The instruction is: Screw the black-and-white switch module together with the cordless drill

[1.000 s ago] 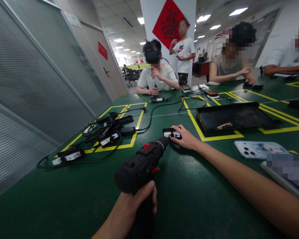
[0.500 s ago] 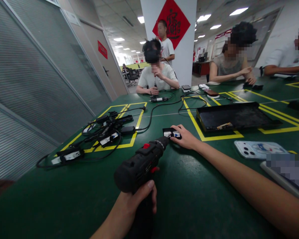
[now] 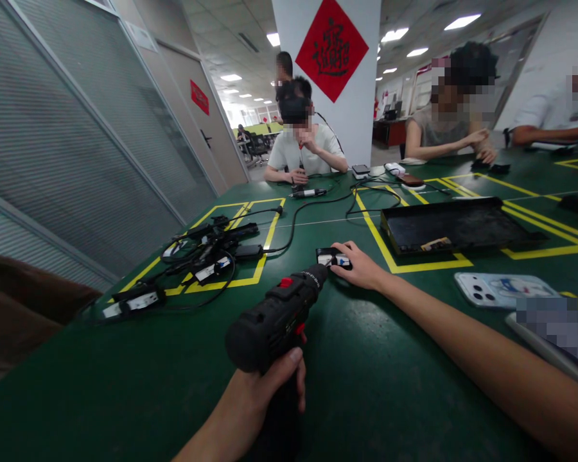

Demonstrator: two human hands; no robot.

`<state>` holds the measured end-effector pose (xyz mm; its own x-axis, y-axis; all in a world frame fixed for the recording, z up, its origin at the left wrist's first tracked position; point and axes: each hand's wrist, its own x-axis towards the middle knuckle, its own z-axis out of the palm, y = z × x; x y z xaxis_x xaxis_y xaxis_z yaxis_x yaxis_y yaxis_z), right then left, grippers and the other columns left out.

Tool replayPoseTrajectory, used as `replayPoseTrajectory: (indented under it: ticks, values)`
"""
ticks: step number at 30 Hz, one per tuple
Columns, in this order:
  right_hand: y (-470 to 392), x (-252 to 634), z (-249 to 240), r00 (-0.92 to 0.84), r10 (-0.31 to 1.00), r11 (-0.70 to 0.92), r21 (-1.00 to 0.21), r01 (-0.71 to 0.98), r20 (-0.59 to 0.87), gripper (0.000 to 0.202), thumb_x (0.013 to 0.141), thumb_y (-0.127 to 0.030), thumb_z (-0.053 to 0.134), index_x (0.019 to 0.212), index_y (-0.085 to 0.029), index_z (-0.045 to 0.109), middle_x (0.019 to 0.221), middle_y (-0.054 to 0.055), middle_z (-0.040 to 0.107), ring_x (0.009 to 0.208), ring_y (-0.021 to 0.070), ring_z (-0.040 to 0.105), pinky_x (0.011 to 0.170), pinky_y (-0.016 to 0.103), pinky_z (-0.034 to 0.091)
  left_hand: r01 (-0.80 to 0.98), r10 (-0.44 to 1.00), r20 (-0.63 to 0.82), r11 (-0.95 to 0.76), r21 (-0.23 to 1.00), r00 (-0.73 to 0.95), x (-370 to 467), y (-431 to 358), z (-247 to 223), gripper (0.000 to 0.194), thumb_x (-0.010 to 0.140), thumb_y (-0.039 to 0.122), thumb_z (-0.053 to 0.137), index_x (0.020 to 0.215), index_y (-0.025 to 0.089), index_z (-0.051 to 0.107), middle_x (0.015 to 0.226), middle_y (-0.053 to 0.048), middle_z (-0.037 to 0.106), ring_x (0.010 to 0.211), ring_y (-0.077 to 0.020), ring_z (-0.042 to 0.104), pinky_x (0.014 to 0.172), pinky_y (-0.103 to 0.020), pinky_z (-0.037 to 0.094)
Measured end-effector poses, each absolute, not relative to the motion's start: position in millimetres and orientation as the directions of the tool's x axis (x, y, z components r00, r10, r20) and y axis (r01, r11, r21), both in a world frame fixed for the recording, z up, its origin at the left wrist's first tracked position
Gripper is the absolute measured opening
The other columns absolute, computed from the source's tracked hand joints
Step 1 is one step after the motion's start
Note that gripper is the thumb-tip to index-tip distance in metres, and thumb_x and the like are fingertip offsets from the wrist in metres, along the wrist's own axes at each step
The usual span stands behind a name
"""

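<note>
My left hand point(image 3: 264, 394) grips the handle of a black cordless drill point(image 3: 275, 317) with red buttons. The drill's nose points at a small black power adapter point(image 3: 331, 258) with a white label, lying flat on the green table point(image 3: 149, 378). My right hand point(image 3: 360, 265) rests on that adapter and presses it against the table, fingers over its right end. The drill tip meets the adapter's near edge.
A pile of black adapters with cables point(image 3: 202, 253) lies in a yellow-taped box at left. A black tray point(image 3: 455, 224) sits at right, a phone point(image 3: 498, 287) nearer me. Several people sit at the far side. A brown shape point(image 3: 24, 308) enters at the left edge.
A standing person in the background walked left, from in front of the pillar to behind the seated one. A brown shape came in at the left edge. My hands and drill hardly moved.
</note>
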<state>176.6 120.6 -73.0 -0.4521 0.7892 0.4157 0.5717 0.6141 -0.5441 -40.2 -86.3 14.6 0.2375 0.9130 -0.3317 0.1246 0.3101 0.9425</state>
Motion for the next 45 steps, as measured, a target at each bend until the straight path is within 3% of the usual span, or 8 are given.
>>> replayPoseTrajectory:
  ticks: [6, 8, 10, 13, 21, 45]
  values:
    - [120.1, 177.3, -71.9, -0.451, 0.796, 0.606, -0.546, 0.579, 0.404, 0.055, 0.082, -0.043, 0.055, 0.131, -0.025, 0.038, 0.114, 0.009, 0.044, 0.099, 0.0218, 0.053, 0.090, 0.038, 0.042, 0.053, 0.922, -0.331, 0.327, 0.943, 0.200, -40.3, -85.5, 8.3, 0.042, 0.084, 0.045, 0.051, 0.116, 0.018, 0.047, 0.066, 0.000, 0.058, 0.055, -0.0176, 0.058, 0.058, -0.033, 0.044]
    - [120.4, 177.2, -72.0, -0.453, 0.794, 0.607, -0.546, 0.577, 0.405, 0.056, 0.082, -0.043, 0.055, 0.132, -0.025, 0.038, 0.114, 0.009, 0.044, 0.099, 0.0217, 0.053, 0.091, 0.038, 0.042, 0.025, 0.919, -0.341, 0.343, 0.939, 0.199, -41.3, -85.2, 3.9, 0.038, 0.083, 0.046, 0.052, 0.105, 0.016, 0.055, 0.065, -0.001, 0.057, 0.055, -0.0174, 0.057, 0.056, -0.032, 0.044]
    - [120.7, 177.2, -72.2, -0.454, 0.795, 0.607, -0.544, 0.579, 0.403, 0.056, 0.082, -0.043, 0.055, 0.132, -0.025, 0.038, 0.115, 0.009, 0.044, 0.099, 0.0217, 0.053, 0.091, 0.038, 0.042, 0.036, 0.911, -0.351, 0.352, 0.935, 0.214, -42.3, -85.2, 1.4, 0.035, 0.083, 0.047, 0.051, 0.083, 0.014, 0.061, 0.063, -0.003, 0.057, 0.056, -0.0174, 0.056, 0.057, -0.033, 0.044]
    - [120.9, 177.0, -72.4, -0.453, 0.798, 0.603, -0.543, 0.585, 0.398, 0.056, 0.083, -0.046, 0.054, 0.132, -0.025, 0.038, 0.116, 0.009, 0.044, 0.099, 0.0220, 0.054, 0.090, 0.039, 0.042, 0.072, 0.899, -0.374, 0.368, 0.927, 0.229, -42.8, -85.6, 2.7, 0.041, 0.083, 0.048, 0.049, 0.063, 0.014, 0.058, 0.060, -0.004, 0.058, 0.058, -0.0182, 0.055, 0.060, -0.033, 0.044]
    - [120.2, 177.0, -72.2, -0.452, 0.796, 0.605, -0.539, 0.585, 0.403, 0.054, 0.083, -0.045, 0.053, 0.132, -0.026, 0.038, 0.117, 0.009, 0.043, 0.100, 0.0222, 0.053, 0.090, 0.040, 0.042, 0.127, 0.900, -0.376, 0.356, 0.926, 0.220, -40.8, -87.0, 14.5, 0.040, 0.086, 0.045, 0.047, 0.064, 0.014, 0.059, 0.061, -0.004, 0.059, 0.060, -0.0181, 0.056, 0.062, -0.032, 0.044]
    - [118.4, 176.7, -70.1, -0.450, 0.800, 0.600, -0.544, 0.586, 0.397, 0.056, 0.083, -0.043, 0.054, 0.132, -0.025, 0.037, 0.116, 0.010, 0.043, 0.099, 0.0227, 0.053, 0.090, 0.039, 0.042, 0.058, 0.903, -0.356, 0.353, 0.934, 0.240, -43.5, -85.5, 5.1, 0.040, 0.085, 0.046, 0.049, 0.064, 0.013, 0.057, 0.061, -0.004, 0.057, 0.058, -0.0173, 0.056, 0.059, -0.031, 0.044]
